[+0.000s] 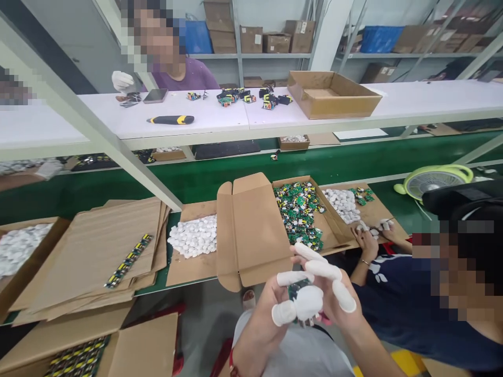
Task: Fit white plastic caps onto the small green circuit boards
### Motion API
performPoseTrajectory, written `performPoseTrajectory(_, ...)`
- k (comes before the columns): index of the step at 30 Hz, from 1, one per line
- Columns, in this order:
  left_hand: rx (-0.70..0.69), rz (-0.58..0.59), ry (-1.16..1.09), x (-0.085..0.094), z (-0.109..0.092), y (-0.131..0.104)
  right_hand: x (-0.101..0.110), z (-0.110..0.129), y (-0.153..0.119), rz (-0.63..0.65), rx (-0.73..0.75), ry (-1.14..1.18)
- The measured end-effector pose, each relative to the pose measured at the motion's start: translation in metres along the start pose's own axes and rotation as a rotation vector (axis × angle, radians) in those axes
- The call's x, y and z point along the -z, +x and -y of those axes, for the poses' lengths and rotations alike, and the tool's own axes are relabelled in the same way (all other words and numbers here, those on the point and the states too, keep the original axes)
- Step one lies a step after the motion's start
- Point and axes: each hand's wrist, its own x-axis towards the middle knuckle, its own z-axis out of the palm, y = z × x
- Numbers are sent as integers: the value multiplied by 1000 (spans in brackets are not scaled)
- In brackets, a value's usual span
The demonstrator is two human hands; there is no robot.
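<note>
My left hand [271, 303], white cots on its thumb and a finger, pinches a small green circuit board [297, 288] and the rounded white plug housing [309, 302] against it. Metal prongs stick out below the housing. From the other side my right hand [334, 290], also wearing white finger cots, closes on the same plug housing; part of its grip is hidden. Both hands are above my lap, in front of the workbench. Just beyond them lies an open cardboard box [261, 230], with a tray of green circuit boards [298, 212] to its right.
White housings [193, 235] are heaped left of the box flap. A strip of boards [129, 261] lies on stacked cardboard sheets [90, 246]. At right, a co-worker's hands [367, 241] work near more white housings [341, 204]. A green fan [432, 180] stands beyond; a slanted post [129, 167] crosses left.
</note>
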Motion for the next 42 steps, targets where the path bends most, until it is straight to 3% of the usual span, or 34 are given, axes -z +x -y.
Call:
performPoseTrajectory(3, -8, 56, -17, -9, -7, 1, -6, 5, -3, 66, 139, -84)
performPoseTrajectory(7, -13, 40, 20, -18, -13, 1, -9, 13, 1, 113, 365, -285)
performPoseTrajectory(10, -16, 27, 60, -16, -11, 5, -3, 23, 6, 142, 265, -353)
performPoseTrajectory(14, -22, 85, 112, -16, -13, 15, 6, 32, 9, 130, 55, -189)
performPoseTrajectory(22, 117, 132, 218, -11, -18, 29, 13, 23, 7, 125, -96, -13)
performPoseTrajectory(26, 166, 30, 14, -13, -11, 34, 14, 21, 11, 59, 25, -156)
performPoseTrajectory(29, 180, 6, 28, -17, -14, 35, 14, 17, 14, 43, 131, -281)
performPoseTrajectory(33, 167, 27, 14, -15, -18, 36, 16, 12, 16, 28, 24, -223)
performPoseTrajectory(37, 277, 89, -143, -9, -14, 37, 19, 17, 16, 98, -92, -31)
performPoseTrajectory(42, 300, 102, -223, -9, -11, 37, 22, 20, 17, 176, -76, -93)
